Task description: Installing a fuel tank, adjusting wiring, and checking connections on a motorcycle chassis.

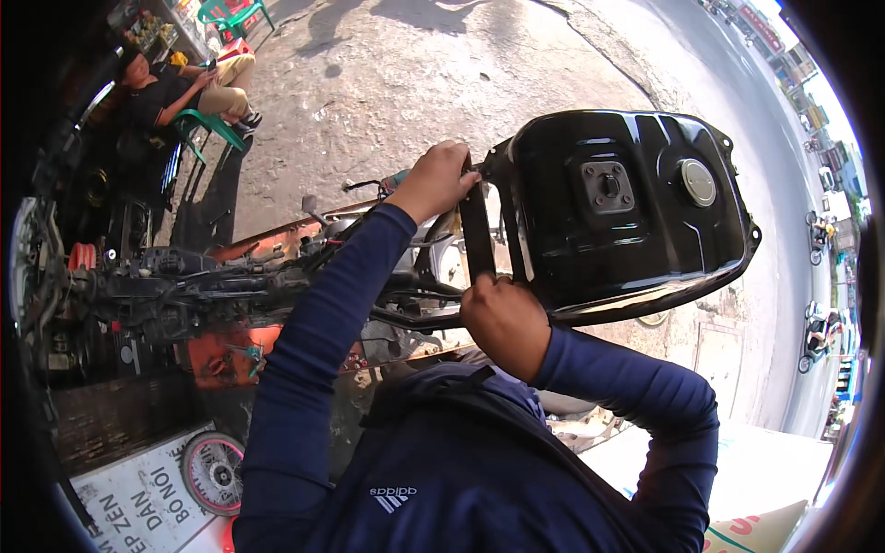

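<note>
Dark blue sleeves rise from the lower edge of the view, both arms bent up toward a black motorcycle fuel tank [627,207]. Right hand [502,318]: fingers closed around the lower end of a flat black bracket [477,235] that runs along the tank's near edge. Left hand [435,180]: fingers curled shut at the top of that same bracket, where it meets the tank's corner; something small and greenish pokes out beside the knuckles, possibly a tool handle, though the view is too poor to be sure.

Beyond the fingertips, the tank is held up off the bike, its glossy shell turned so the filler cap [698,182] and a square fitting [607,187] face the camera. It looks like stiff pressed metal, fairly heavy and slick on its painted faces, so the bracket and the rim seam seem the safest places to grip.

Below the hands lies the stripped motorcycle frame [230,276] with orange panels. Farther out, another person sits on a green plastic chair [207,129] on the cracked pavement [415,83].
</note>
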`<state>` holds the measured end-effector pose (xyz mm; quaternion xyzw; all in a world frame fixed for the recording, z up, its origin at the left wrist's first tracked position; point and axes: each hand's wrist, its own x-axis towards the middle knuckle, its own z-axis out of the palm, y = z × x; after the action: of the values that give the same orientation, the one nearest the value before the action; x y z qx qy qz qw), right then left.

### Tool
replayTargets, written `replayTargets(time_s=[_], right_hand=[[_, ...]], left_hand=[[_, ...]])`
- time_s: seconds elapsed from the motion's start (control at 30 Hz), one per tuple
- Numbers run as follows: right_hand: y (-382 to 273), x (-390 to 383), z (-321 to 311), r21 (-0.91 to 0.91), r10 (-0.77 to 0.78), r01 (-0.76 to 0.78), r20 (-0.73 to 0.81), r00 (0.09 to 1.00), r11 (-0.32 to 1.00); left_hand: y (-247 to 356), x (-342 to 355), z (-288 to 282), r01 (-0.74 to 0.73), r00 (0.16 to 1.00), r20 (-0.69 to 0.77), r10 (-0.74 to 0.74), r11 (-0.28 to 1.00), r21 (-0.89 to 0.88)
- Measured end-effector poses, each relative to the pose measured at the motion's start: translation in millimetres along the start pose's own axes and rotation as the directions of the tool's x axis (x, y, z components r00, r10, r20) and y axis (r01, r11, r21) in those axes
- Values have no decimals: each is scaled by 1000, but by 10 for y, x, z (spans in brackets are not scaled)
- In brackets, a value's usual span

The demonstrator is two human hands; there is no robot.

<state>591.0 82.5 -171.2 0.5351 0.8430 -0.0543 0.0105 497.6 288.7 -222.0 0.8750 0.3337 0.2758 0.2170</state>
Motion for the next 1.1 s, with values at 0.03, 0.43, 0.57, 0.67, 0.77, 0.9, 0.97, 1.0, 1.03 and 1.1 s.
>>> replayTargets(time_s=[0.03, 0.43, 0.57, 0.67, 0.77, 0.9, 0.97, 1.0, 1.03, 1.1], right_hand=[[6, 4, 7, 37, 25, -25, 15, 1000, 999], [31, 16, 38, 62, -90, 97, -111, 990, 993], [23, 23, 57, 139, 25, -16, -65, 998, 990], [50, 18, 15, 287, 131, -128, 10, 991, 949], [85, 69, -25, 318, -81, 87, -31, 996, 944], [152, 28, -5, 351, 31, -36, 19, 999, 936], [157, 13, -30, 367, 15, -24, 29, 999, 930], [134, 21, -80, 379, 6, -19, 36, 999, 925], [109, 34, -154, 381, -9, -13, 55, 998, 925], [156, 43, -129, 371, -75, 45, 66, 995, 927]], left_hand=[[9, 22, -21, 32, 998, 48, -32, 999, -1], [-226, 131, -132, -265, 944, 191, 269, 963, -48], [-221, 123, -163, -231, 949, 189, 251, 965, -122], [-159, 100, -179, 83, 953, 304, 11, 953, -292], [-319, 9, -85, 47, 980, 198, 33, 921, -386], [-225, -97, 75, 93, 996, 35, -87, 882, -462], [-103, -113, 153, 133, 982, -75, -174, 915, -381], [-85, -106, 192, 134, 972, -136, -192, 927, -351], [-54, -106, 209, 139, 969, -148, -198, 932, -335], [-67, -131, 186, 60, 983, -140, -118, 930, -362]])
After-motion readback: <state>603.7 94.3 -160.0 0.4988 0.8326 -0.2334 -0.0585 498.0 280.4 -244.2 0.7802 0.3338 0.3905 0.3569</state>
